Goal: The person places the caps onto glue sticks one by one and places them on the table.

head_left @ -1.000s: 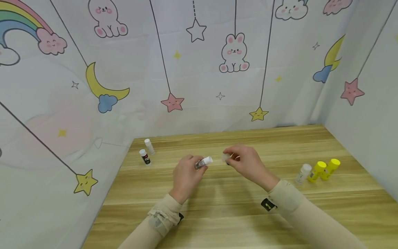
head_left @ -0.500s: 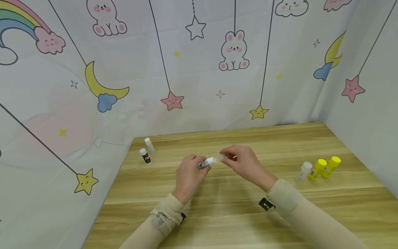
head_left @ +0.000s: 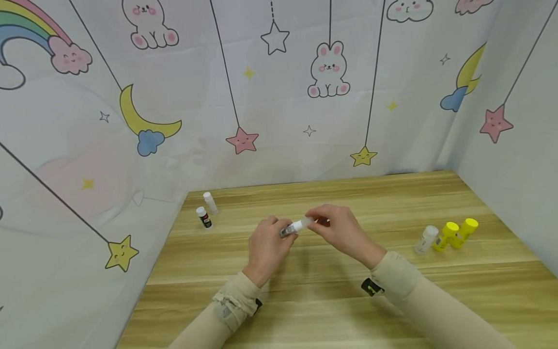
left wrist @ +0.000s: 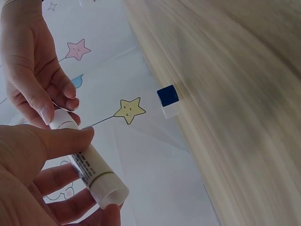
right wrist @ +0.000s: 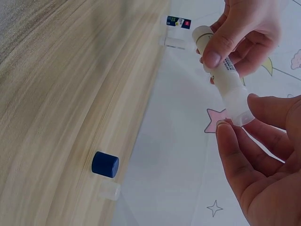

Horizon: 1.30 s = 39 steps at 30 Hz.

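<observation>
My left hand point(head_left: 268, 247) holds a glue stick point(head_left: 292, 228), tilted, its white end toward my right hand. In the left wrist view, the thumb lies over the printed white barrel point(left wrist: 91, 165) and the fingers curl beneath. My right hand point(head_left: 342, 230) pinches a translucent cap point(right wrist: 241, 115) between thumb and fingertips, lined up over the glue stick's end. A dark blue cap point(right wrist: 105, 164) rests on the table beyond the hands, with a small translucent piece point(right wrist: 110, 190) beside it; my right hand hides both in the head view.
On the wooden table point(head_left: 305, 310), a dark glue stick with a white cap point(head_left: 203, 218) and a white one point(head_left: 210, 202) stand at the back left. To the right are a white glue stick point(head_left: 426, 240) and two yellow ones point(head_left: 446, 236). A printed curtain point(head_left: 279, 106) hangs behind.
The hands have come together: the glue stick has moved slightly right and the right hand left, bringing the translucent cap from apart to the stick's white end.
</observation>
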Each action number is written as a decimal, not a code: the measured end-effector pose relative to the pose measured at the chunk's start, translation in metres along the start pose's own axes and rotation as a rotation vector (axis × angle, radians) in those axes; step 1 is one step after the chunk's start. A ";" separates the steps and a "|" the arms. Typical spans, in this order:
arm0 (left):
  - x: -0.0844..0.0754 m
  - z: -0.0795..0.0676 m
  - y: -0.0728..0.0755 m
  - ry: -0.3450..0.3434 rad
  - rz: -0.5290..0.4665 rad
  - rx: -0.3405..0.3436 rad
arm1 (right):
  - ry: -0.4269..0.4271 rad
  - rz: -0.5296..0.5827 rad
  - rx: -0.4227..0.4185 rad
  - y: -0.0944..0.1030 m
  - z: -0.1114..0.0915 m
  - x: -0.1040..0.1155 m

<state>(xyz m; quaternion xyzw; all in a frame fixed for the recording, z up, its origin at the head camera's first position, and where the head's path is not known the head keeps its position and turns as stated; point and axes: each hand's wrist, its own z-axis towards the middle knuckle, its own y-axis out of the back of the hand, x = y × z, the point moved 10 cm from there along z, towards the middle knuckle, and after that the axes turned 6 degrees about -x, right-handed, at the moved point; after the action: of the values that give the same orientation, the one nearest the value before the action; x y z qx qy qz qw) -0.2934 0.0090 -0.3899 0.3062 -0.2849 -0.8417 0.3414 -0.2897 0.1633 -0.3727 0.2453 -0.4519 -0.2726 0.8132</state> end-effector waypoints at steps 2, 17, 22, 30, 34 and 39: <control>0.000 0.000 -0.001 -0.002 -0.001 0.003 | 0.000 0.005 -0.003 0.000 0.000 -0.001; -0.006 0.002 -0.001 -0.019 -0.013 -0.004 | -0.002 0.010 0.003 -0.003 0.002 -0.002; -0.005 -0.001 -0.004 -0.012 -0.029 0.021 | -0.033 0.021 0.029 -0.008 -0.001 -0.004; -0.007 -0.004 -0.005 -0.016 -0.038 0.037 | -0.033 0.044 0.029 -0.011 -0.006 -0.003; -0.009 -0.004 -0.004 -0.032 -0.044 0.029 | -0.017 0.041 0.029 -0.010 -0.006 -0.001; -0.013 -0.003 -0.002 -0.063 -0.055 0.013 | 0.004 0.028 0.033 -0.009 -0.006 0.001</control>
<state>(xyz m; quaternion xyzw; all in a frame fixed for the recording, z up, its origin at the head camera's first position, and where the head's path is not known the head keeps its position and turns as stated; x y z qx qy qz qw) -0.2844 0.0191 -0.3893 0.2897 -0.2925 -0.8581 0.3070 -0.2863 0.1569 -0.3804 0.2527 -0.4583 -0.2532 0.8136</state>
